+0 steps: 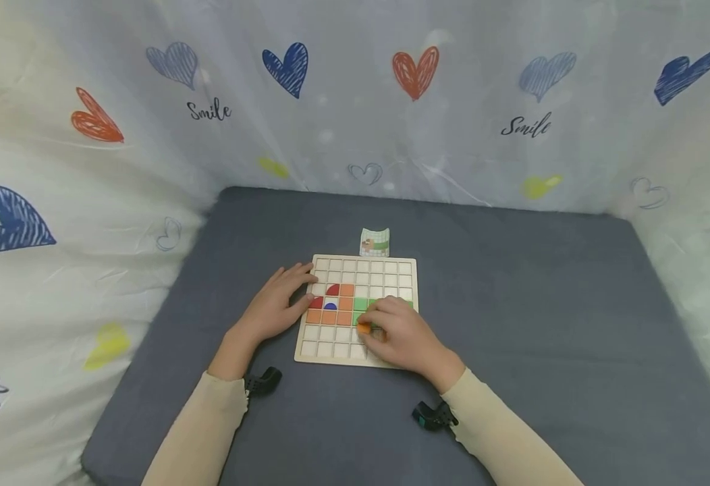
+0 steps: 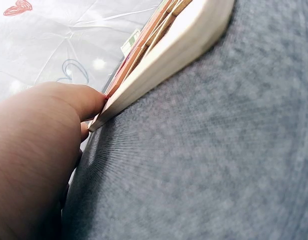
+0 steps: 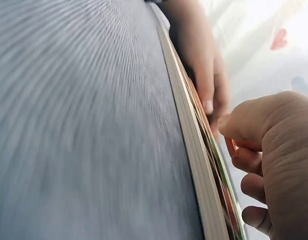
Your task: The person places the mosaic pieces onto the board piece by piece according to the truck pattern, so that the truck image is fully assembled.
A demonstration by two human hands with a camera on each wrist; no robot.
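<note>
A wooden grid board point(image 1: 327, 349) lies on the dark cloth, partly filled with coloured tiles. Between thumb and fingertips my right hand point(image 1: 406, 337) pinches a small orange tile point(image 1: 364, 329), just over the board's lower middle; the right wrist view shows the tile point(image 3: 231, 147) edge-on. Fingers extended, my left hand point(image 1: 275, 304) rests at the board's left edge, its thumb touching the rim near a red tile point(image 1: 316, 303). Orange tiles point(image 1: 345, 304), a blue half-round piece point(image 1: 330, 306) and green tiles point(image 1: 360, 304) sit in the grid. My right hand hides part of the green row.
A small printed card point(image 1: 375, 243) with a coloured grid picture stands behind the board's top edge. Dark grey cloth point(image 1: 531, 324) covers the table. A pale curtain point(image 1: 343, 128) with printed hearts hangs around the back and sides.
</note>
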